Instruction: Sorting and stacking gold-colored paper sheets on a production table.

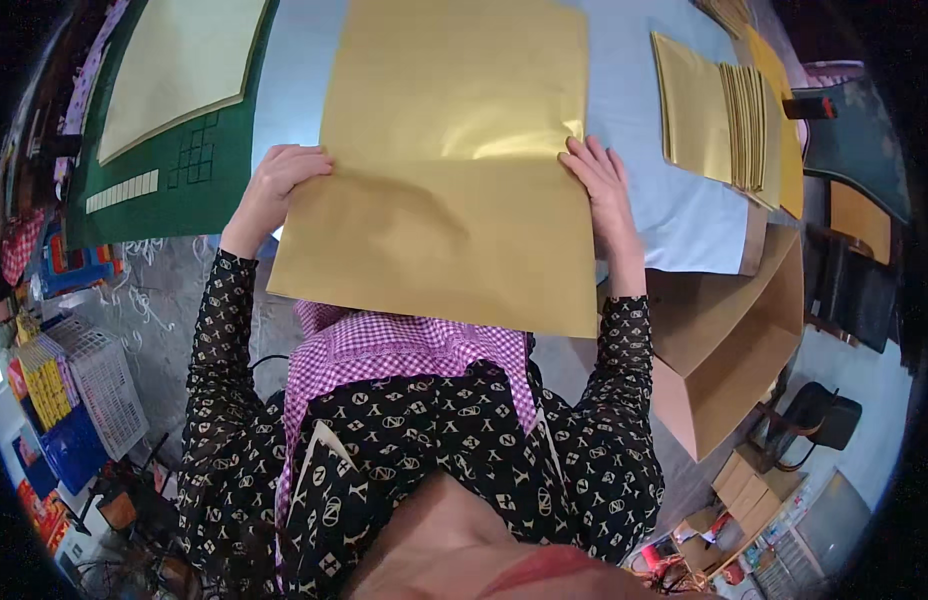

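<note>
A large gold paper sheet lies in front of me, its near part reaching past the table edge over my checked apron. A crosswise bend runs across the sheet between my hands, with a bright shine near its right end. My left hand is closed on the sheet's left edge, fingers on top and the thumb hidden. At the right edge my right hand grips the sheet in the same way, its thumb also out of sight. Both hands are roughly level with the bend.
A pale blue table cover lies beneath the sheet. Folded gold sheets are stacked at the right. On the left, a green mat carries cream sheets and a white strip. An open cardboard box stands below the table's right side.
</note>
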Tool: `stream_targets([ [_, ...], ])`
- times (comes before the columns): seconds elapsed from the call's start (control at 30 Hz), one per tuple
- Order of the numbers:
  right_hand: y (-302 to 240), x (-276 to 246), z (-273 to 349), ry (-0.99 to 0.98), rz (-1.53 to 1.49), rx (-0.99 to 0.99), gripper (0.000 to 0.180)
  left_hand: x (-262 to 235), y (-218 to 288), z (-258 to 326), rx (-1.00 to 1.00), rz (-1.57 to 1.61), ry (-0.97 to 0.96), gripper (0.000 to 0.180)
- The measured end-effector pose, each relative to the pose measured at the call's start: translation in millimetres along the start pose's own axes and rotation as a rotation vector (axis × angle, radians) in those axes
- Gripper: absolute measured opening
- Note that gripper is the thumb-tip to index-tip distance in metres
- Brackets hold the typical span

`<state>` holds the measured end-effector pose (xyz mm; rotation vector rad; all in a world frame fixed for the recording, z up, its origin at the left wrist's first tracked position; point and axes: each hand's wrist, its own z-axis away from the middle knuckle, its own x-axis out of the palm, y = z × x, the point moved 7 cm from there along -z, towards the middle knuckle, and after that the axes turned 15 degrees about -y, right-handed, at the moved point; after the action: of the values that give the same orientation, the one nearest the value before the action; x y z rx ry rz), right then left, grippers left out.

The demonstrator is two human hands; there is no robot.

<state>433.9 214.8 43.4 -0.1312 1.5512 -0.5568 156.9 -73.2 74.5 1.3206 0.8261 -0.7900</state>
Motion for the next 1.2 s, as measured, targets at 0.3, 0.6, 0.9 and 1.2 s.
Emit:
stream_targets([
  [0.3,4,-10,-3,0.133,-0.166,-0.079,0.023,-3,-1,0,-0.057,0.058,-0.054,0.025],
  [0.6,35,-1,4,0.212,-0.516,0.105,0.006,3,-29,-1,-0.261,0.333,-0.001,0.023],
  [0.9,45,4,-7,0.185,-0.669,0.447,0.014,7,-44,-19,-0.595,0.884,0.08,0.028],
  [1.2,39,-1,-9,0.208,-0.634,0.532,0.017,3,-56,-42,-0.586,0.95,0.226,0.029],
])
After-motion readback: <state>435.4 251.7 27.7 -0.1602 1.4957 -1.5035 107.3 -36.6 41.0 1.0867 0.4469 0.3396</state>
